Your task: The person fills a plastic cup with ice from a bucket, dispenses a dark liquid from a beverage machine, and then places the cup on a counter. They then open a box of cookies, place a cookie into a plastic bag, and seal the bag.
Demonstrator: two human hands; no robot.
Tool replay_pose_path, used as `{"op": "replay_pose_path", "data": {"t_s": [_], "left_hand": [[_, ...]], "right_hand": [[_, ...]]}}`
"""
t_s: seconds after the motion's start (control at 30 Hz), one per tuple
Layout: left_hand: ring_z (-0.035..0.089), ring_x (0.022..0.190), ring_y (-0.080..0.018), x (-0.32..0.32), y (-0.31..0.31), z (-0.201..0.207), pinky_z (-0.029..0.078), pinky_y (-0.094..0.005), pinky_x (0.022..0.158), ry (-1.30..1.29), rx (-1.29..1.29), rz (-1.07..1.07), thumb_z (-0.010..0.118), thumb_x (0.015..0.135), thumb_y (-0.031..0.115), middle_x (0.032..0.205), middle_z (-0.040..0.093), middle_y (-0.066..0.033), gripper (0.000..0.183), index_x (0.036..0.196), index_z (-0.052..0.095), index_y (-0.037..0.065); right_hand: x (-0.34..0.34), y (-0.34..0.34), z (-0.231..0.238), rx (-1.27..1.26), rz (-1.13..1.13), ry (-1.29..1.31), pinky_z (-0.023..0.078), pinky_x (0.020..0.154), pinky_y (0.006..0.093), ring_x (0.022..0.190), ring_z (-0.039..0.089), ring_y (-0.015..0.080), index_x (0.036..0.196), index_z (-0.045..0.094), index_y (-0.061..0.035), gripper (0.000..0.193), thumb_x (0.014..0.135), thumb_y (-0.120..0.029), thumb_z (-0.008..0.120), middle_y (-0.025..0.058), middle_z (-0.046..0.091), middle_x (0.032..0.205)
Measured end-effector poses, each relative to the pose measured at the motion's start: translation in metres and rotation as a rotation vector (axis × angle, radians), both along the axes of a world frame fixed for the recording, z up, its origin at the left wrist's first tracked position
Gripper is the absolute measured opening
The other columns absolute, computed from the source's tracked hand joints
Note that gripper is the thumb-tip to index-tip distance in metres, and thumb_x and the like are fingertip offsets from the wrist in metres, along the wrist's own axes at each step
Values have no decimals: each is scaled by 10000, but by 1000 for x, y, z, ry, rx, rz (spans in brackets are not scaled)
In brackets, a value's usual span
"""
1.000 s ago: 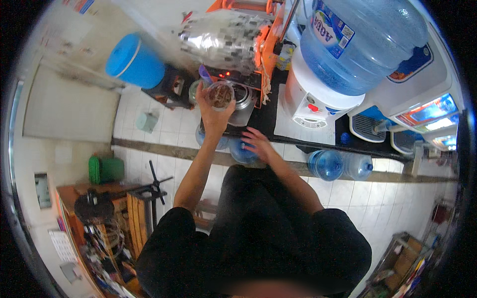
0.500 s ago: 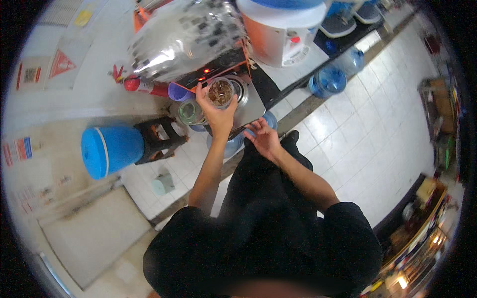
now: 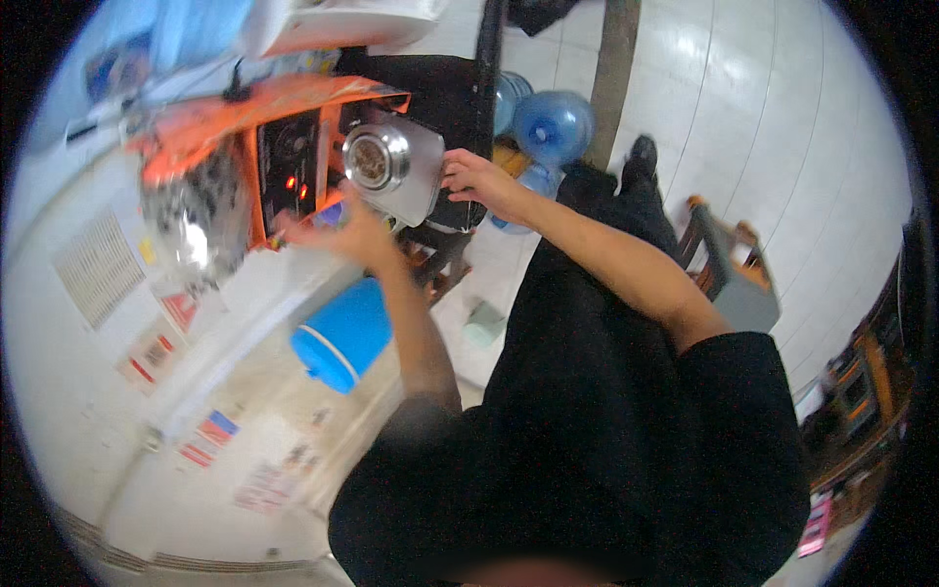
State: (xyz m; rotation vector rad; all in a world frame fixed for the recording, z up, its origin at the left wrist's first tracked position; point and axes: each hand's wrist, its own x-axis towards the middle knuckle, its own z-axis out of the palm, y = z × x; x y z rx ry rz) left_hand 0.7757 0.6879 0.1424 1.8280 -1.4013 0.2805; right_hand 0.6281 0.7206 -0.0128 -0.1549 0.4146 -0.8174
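Note:
A metal tray (image 3: 415, 166) juts out from an orange machine (image 3: 364, 91) with a black control panel (image 3: 286, 168) and two red lights. In the tray's round silver holder (image 3: 389, 147), brown contents (image 3: 370, 159) show, looking like those of a cup. My left hand (image 3: 347, 235), smeared by motion, is beside the panel, its fingers stretched out and holding nothing visible. The fingers of my right hand (image 3: 481, 182) are bent against the tray's outer edge. What lies under the fingertips is hidden.
A clear, shiny plastic wrap (image 3: 201, 220) with dark squares bulges from the machine. Large blue water bottles (image 3: 554, 127) stand on the floor by the counter's dark end. A blue container (image 3: 344, 333) is below my left arm; a grey stool-like object (image 3: 743, 279) is at the right.
My left hand has let go of the clear cup of brown contents and moved toward the panel. The right hand has come to the tray edge. The view has turned.

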Motion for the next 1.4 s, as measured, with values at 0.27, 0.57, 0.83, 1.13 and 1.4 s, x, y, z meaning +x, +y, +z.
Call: {"op": "replay_pose_path", "data": {"t_s": [0.27, 0.57, 0.83, 1.13, 1.4], "left_hand": [[444, 1405, -340, 33, -81, 205, 340, -419, 1192, -790, 340, 70, 929, 726, 393, 1559, 409, -232, 1096, 1528, 334, -59], [504, 1325, -276, 72, -112, 261, 358, -381, 1145, -468, 715, 6, 828, 847, 276, 1479, 513, -185, 848, 1520, 403, -16], [496, 1345, -291, 125, -141, 296, 351, -433, 1155, -377, 920, -53, 738, 900, 367, 1483, 503, -178, 801, 1518, 397, -11], [483, 1359, -287, 144, -165, 349, 333, -449, 1166, -223, 1002, 58, 706, 898, 500, 1483, 497, -166, 852, 1510, 404, -10], [471, 1310, -280, 141, -122, 318, 324, -421, 1145, -502, 1022, -86, 745, 710, 782, 1439, 508, -161, 1173, 1487, 415, -31]], "right_hand": [[19, -4, -8, -207, -194, -3, 506, 863, 302, 921, 614, 132, 1213, 542, 2, 341, 883, 3, 626, 62, 628, 1023], [17, 1, 3, -231, -102, 278, 520, 877, 323, 941, 637, 148, 1235, 535, -16, 337, 911, -20, 630, 78, 645, 968], [22, 5, 4, -193, -158, 260, 527, 899, 333, 981, 647, 148, 1246, 537, -18, 330, 927, -15, 625, 83, 659, 1012], [25, 15, -19, -260, -178, 228, 545, 829, 284, 925, 686, 128, 1092, 669, 25, 183, 989, -126, 660, 94, 732, 968], [24, 0, -20, -269, -63, 269, 580, 746, 263, 794, 704, 111, 1057, 749, 44, 236, 990, -171, 677, 95, 756, 881]]}}
